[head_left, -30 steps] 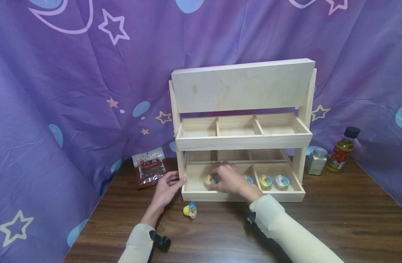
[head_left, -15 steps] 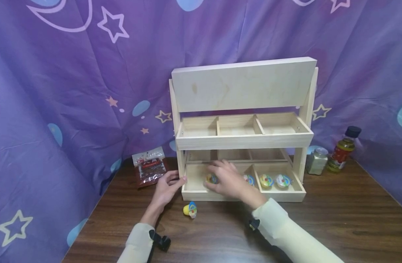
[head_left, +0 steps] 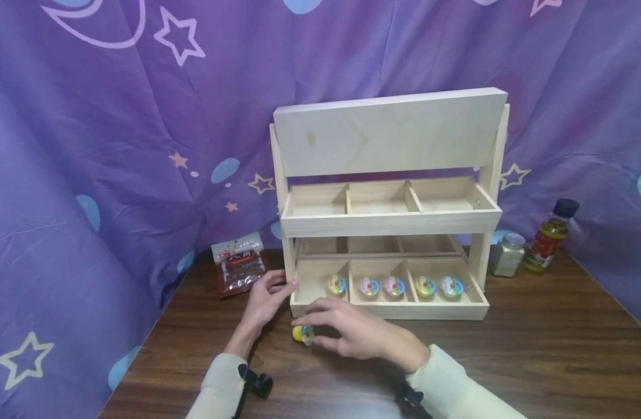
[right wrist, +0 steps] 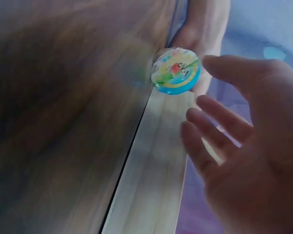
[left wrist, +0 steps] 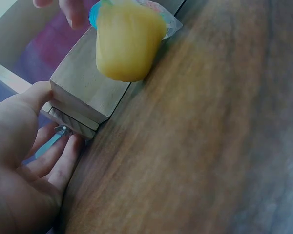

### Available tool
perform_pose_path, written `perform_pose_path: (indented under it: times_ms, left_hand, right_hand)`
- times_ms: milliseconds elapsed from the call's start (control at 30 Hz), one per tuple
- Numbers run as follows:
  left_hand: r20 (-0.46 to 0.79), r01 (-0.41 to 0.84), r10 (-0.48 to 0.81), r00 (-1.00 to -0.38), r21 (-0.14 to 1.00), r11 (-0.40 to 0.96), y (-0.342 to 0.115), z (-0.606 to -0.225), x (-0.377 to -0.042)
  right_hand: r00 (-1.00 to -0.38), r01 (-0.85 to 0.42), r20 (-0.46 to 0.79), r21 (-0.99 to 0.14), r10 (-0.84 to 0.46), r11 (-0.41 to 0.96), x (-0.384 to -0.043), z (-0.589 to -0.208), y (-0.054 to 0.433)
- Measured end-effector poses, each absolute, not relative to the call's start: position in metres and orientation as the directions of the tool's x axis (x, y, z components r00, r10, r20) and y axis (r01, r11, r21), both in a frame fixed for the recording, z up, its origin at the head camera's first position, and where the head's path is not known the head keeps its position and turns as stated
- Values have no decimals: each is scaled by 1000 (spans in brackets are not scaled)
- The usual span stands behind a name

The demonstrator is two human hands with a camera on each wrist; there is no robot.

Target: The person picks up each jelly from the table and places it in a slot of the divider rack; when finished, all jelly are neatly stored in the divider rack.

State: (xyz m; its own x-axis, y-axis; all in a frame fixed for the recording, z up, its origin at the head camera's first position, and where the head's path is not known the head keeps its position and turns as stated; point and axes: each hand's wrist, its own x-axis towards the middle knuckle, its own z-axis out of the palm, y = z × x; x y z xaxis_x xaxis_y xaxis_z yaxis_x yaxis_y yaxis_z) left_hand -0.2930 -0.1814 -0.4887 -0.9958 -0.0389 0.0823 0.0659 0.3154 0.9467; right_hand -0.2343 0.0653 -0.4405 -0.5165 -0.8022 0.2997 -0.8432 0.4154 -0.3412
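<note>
A yellow jelly cup (head_left: 299,333) with a printed foil lid lies tipped on the table before the wooden rack (head_left: 391,224). My right hand (head_left: 354,330) reaches over it, thumb and fingers spread around the cup without closing on it. In the right wrist view, the cup's lid (right wrist: 176,71) shows near the thumb tip. My left hand (head_left: 266,301) grips the rack's lower left corner, its thumb (left wrist: 39,95) against the wood and its fingers on the side. Several jelly cups lie in the lower tray: one left (head_left: 337,285), two in the middle compartment (head_left: 382,298), two right.
A red spice packet (head_left: 241,267) lies left of the rack. To its right stand a square jar (head_left: 507,256) and a dark-capped bottle (head_left: 548,238). The upper tray (head_left: 390,224) has three compartments. A purple curtain (head_left: 116,174) hangs behind the table.
My right hand has let go of the jelly cup in the left compartment and moved forward and down to the cup on the table. My left hand stays at the rack's corner.
</note>
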Motion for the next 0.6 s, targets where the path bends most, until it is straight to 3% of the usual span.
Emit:
perform_pose_path:
  times_ms: [433, 600]
  left_hand:
    - [73, 55, -44, -996, 944, 325, -183, -485, -295]
    - [77, 61, -40, -996, 948, 312, -181, -487, -294]
  right_hand:
    - [-561, -796, 198, -396, -804, 458, -234, -446, 65]
    - [-599, -774, 227, -410, -768, 483, -235, -451, 66]
